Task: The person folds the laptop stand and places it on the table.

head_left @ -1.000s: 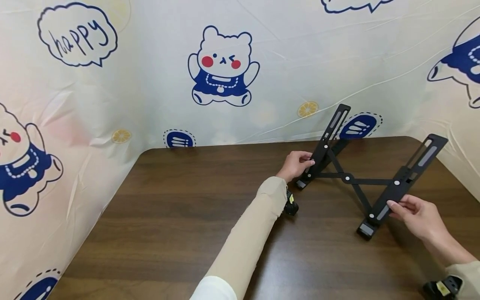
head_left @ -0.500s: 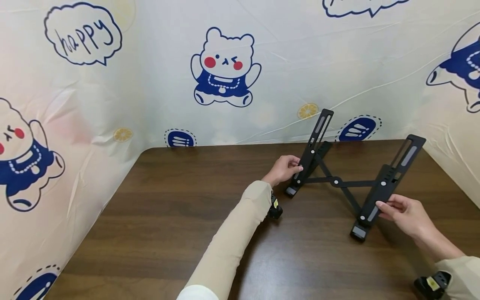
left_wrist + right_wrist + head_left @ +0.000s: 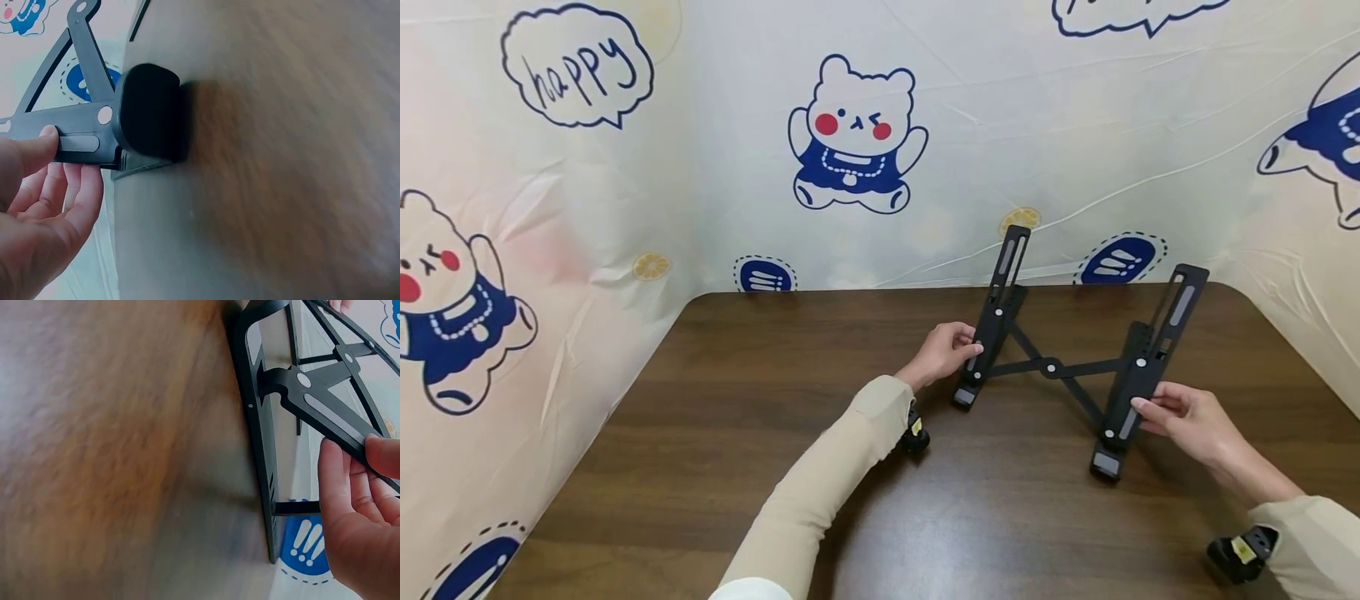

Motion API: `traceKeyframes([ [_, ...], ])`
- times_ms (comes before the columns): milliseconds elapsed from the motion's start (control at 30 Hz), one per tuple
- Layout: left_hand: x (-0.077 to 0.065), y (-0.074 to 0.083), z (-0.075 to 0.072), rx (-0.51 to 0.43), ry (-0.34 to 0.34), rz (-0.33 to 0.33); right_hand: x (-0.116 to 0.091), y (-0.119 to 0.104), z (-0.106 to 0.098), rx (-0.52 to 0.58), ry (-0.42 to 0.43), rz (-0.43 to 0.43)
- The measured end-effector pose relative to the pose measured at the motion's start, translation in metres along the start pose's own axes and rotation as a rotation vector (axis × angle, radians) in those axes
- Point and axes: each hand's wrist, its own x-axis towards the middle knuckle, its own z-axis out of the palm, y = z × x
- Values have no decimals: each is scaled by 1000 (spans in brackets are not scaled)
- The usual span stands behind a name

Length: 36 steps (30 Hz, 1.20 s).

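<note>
A black folding laptop stand stands unfolded towards the right of the table, its two slotted side arms tilted up and joined by crossed bars. My left hand pinches the left side arm near its lower half, thumb on the grey pad and fingers underneath, as the left wrist view shows with the stand. On the other side my right hand pinches the right arm the same way. In the right wrist view the stand's upper arm is raised off its base rail, with the right-hand fingers below it.
The brown wooden table extends to the left and front of the stand. Behind it hangs a pale cloth printed with cartoon bears, and it also covers both sides. A black wrist camera sits close to the tabletop at the right.
Both hands have moved the laptop stand left across the table, and it has turned a little, so its side arms now point more straight back. The grips look the same.
</note>
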Motion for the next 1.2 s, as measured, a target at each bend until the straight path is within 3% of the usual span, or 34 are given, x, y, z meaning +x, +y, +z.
traceKeyframes([
  [467, -30, -19, -19, -30, 56, -18, 19, -13, 13, 32, -68, -30],
  [733, -46, -26, -30, -134, 49, -29, 30, -19, 21, 28, -112, -23],
  [1033, -60, -30, -38, -158, 67, -46, 42, -24, 26, 24, -135, -24],
  [1200, -69, -24, -44, -172, 80, -44, 50, -26, 29, 42, -158, -23],
])
